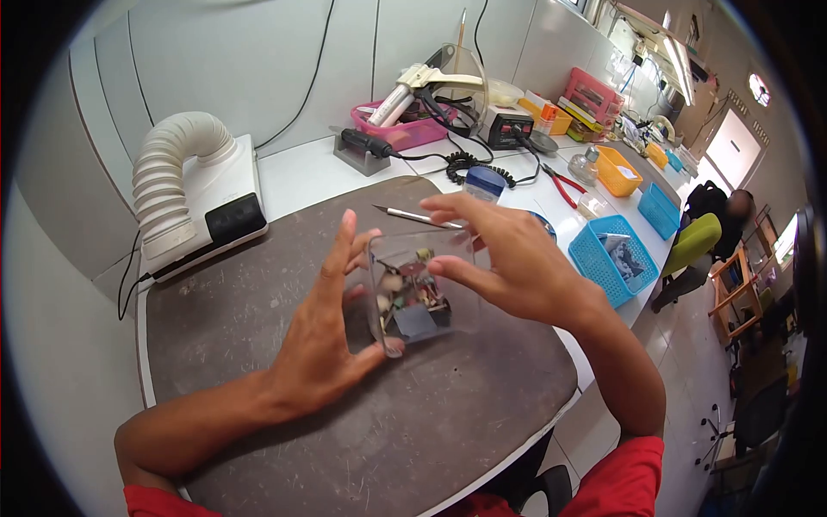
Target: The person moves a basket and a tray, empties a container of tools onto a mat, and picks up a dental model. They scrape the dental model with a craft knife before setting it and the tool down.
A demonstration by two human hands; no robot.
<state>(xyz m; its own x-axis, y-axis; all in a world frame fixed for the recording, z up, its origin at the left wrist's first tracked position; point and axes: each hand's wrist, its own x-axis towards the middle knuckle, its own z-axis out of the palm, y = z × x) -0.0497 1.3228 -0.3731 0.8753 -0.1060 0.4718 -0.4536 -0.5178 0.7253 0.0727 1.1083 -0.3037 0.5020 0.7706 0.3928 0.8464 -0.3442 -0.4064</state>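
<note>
A clear plastic box (469, 297) with small mixed parts (415, 293) inside is in the middle of the brown mat, slightly blurred. My left hand (314, 323) is at its left side, the thumb against the near corner and the other fingers around the left wall, the index pointing up. My right hand (517, 263) reaches over the right side, fingers stretched past the far rim and thumb apart, above the parts. A craft knife (413, 215) lies just behind the box, its right end hidden by my right hand.
A fume extractor with a ribbed hose (168, 189) stands left on the scratched mat (258, 267). Behind are a soldering iron holder (362, 155) and a pink basket (418, 133). Red pliers (564, 185) and a blue basket (603, 280) lie right. A person (715, 215) sits farther off.
</note>
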